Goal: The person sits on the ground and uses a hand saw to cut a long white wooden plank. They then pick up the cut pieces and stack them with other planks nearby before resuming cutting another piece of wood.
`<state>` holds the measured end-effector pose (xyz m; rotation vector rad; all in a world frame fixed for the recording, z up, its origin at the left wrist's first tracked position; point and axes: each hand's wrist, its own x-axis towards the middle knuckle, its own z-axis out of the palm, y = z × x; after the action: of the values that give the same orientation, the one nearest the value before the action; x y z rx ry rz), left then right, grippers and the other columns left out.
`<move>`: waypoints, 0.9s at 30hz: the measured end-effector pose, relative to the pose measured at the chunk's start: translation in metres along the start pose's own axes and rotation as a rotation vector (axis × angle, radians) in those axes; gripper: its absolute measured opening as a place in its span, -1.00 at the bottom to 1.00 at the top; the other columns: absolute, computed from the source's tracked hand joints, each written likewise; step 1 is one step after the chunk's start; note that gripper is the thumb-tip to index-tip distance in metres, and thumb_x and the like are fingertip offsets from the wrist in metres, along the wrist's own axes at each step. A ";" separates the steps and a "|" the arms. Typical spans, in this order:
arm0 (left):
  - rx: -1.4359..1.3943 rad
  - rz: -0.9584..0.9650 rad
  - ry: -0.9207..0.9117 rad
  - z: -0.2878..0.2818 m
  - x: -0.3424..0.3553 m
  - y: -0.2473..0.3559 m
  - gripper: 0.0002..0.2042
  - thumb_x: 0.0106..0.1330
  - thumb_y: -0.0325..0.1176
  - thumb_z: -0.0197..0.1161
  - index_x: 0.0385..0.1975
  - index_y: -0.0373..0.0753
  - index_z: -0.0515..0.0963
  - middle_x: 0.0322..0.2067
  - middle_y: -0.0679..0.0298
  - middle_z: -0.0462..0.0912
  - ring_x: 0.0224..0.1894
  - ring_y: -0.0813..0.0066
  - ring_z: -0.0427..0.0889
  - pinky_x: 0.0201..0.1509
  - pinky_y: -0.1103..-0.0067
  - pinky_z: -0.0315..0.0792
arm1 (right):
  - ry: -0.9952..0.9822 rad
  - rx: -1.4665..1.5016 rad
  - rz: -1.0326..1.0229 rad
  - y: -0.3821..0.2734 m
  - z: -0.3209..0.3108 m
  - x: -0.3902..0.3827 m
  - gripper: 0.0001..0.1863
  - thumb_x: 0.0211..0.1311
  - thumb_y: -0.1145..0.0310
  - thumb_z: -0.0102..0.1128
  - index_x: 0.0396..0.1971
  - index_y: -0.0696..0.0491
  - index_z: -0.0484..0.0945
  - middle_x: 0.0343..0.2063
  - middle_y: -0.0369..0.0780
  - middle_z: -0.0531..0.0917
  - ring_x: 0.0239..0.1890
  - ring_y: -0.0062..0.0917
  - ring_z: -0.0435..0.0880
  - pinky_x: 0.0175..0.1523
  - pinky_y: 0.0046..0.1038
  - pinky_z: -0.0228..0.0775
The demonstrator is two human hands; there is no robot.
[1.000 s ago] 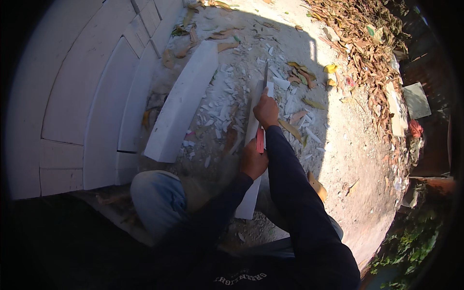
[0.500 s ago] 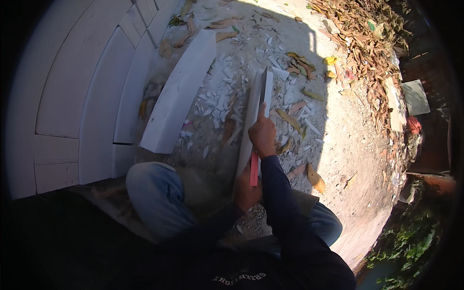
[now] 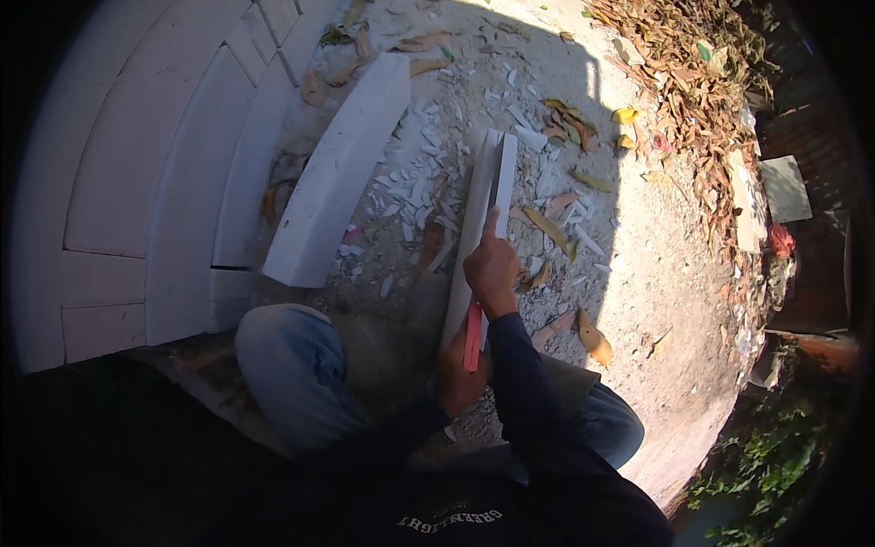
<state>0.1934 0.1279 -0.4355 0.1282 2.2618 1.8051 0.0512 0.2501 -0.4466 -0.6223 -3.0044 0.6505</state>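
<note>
Right hand (image 3: 492, 269) presses a red-handled blade (image 3: 473, 335) along a narrow white strip (image 3: 480, 214), forefinger extended. Left hand (image 3: 458, 378), just behind, grips the strip's near end. The blade could slip sideways, likely nicking that forefinger.

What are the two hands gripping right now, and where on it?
Left hand grips the red handle of a saw-like tool at its near end; right hand presses the blade's back against the white strip.

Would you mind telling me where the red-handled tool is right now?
In the head view the red-handled tool sits just below centre, against the narrow white slab, between the right hand above and the left hand below.
</note>
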 end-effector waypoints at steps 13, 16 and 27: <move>0.020 0.031 0.047 0.036 0.101 -0.005 -0.84 0.13 -0.54 0.20 -0.30 -0.40 0.45 -0.40 -0.17 0.58 -0.24 -0.30 0.58 -0.22 0.18 0.44 | 0.144 -0.080 -0.110 0.020 0.012 0.105 -0.27 0.16 0.41 0.12 0.35 0.36 0.22 -0.43 0.08 0.70 -0.35 -0.05 0.74 -0.24 -0.10 0.57; -0.067 -0.035 0.073 0.009 0.008 -0.002 -0.92 0.14 -0.59 0.16 -0.38 -0.39 0.47 -0.51 -0.05 0.51 -0.45 0.04 0.58 -0.34 0.30 0.40 | 0.016 -0.106 -0.068 0.007 0.008 0.004 -0.18 0.12 0.44 0.16 0.39 0.37 0.11 -0.49 0.04 0.68 -0.43 -0.10 0.73 -0.30 -0.10 0.56; -0.113 0.030 -0.013 0.030 0.137 0.021 -0.91 0.14 -0.55 0.16 -0.43 -0.40 0.41 -0.49 -0.11 0.51 -0.39 -0.19 0.54 -0.30 0.22 0.41 | 0.163 -0.041 -0.068 0.018 0.006 0.139 -0.20 0.02 0.49 0.17 0.36 0.35 0.22 -0.39 0.12 0.69 -0.31 0.00 0.72 -0.12 -0.08 0.55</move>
<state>0.0663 0.1915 -0.4403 0.1541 2.1538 1.9369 -0.0708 0.3163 -0.4698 -0.5433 -2.8794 0.5096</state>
